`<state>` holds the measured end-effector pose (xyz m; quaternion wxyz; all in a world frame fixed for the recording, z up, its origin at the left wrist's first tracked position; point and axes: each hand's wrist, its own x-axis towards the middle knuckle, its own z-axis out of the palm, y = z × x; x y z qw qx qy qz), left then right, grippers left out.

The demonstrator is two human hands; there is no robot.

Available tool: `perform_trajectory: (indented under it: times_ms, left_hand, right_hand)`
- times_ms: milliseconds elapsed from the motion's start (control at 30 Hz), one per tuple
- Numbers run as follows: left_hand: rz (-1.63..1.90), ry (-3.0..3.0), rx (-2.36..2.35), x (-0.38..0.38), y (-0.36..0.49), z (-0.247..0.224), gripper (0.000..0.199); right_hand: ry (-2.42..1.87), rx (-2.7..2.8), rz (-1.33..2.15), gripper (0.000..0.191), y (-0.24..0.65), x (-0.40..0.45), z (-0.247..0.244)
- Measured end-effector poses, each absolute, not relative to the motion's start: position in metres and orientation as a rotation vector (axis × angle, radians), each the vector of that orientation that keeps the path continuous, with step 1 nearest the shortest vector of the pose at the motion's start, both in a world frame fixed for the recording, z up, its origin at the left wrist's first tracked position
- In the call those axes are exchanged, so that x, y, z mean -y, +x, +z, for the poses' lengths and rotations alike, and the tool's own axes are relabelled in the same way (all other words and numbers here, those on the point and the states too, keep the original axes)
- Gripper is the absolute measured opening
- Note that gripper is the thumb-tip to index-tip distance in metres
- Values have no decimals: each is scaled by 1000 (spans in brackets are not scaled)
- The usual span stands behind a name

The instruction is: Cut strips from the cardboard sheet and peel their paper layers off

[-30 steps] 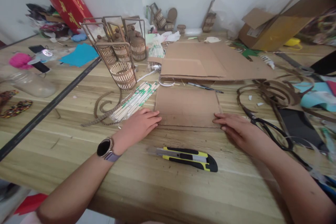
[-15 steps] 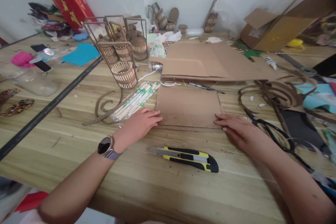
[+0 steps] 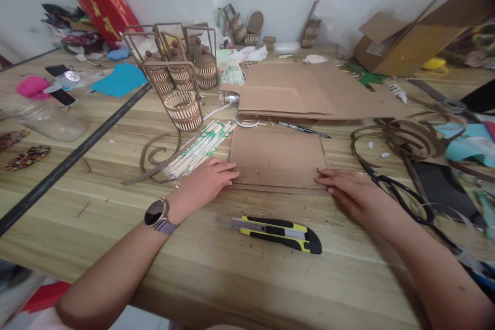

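Observation:
A folded piece of cardboard (image 3: 279,157) lies flat in front of me, its two layers showing along the near edge. My left hand (image 3: 211,180), with a watch on the wrist, holds its near left corner at the fingertips. At the near right corner, my right hand (image 3: 346,191) grips the edge, fingers together on top and thumb lower down. A yellow and black utility knife (image 3: 276,233) rests on the table between my forearms, its blade end pointing left. Beyond the cardboard lies a black pen (image 3: 303,129).
Larger cardboard sheets (image 3: 286,85) lie behind. Small slatted baskets (image 3: 183,108) with frames stand at the back left, near wrapped sticks (image 3: 201,147). Black-handled scissors (image 3: 406,198), brown strips (image 3: 410,136) and a dark phone-like slab (image 3: 444,191) sit to the right. A cardboard box (image 3: 421,36) stands behind.

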<state>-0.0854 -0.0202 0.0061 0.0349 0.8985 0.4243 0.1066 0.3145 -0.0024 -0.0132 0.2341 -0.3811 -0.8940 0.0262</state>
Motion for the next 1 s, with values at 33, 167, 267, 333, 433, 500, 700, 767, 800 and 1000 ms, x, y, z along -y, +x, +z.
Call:
perform_trajectory:
  times_ms: [33,167,267,333,433,500,700,767,800,1000]
  left_hand:
    - [321,2759,-1305,20,-85,6,30]
    - [305,2751,-1306,20,-84,7,30]
    - [307,2734,-1309,20,-84,8,31]
    - [307,2733,-1301,20,-84,8,31]
    - [313,2741,-1295,20,-85,7,31]
    - [311,2742,-1297,20,-85,7,30]
    - [282,2759,-1310,21,-84,8,29]
    - [290,2774,-1299,21,-84,8,29]
    - [295,2781,-1294,21,-85,8,29]
    - [294,2801,-1289,21,-84,9,29]
  right_hand:
    - [-1050,2457,74,28,315,2,-13]
    - [-1067,2462,88,28,315,2,-14]
    - [-1078,2448,105,28,315,3,-14]
    - [-1099,2442,135,29,315,3,-15]
    - [-1142,2435,186,29,316,3,-15]
    - [-1148,2430,202,30,316,3,-15]
    - [-1139,2432,189,28,316,3,-13]
    - [-1133,2435,179,28,315,3,-13]
    - [-1123,2436,171,28,315,3,-13]
    - [-1117,2439,159,28,315,3,-13]
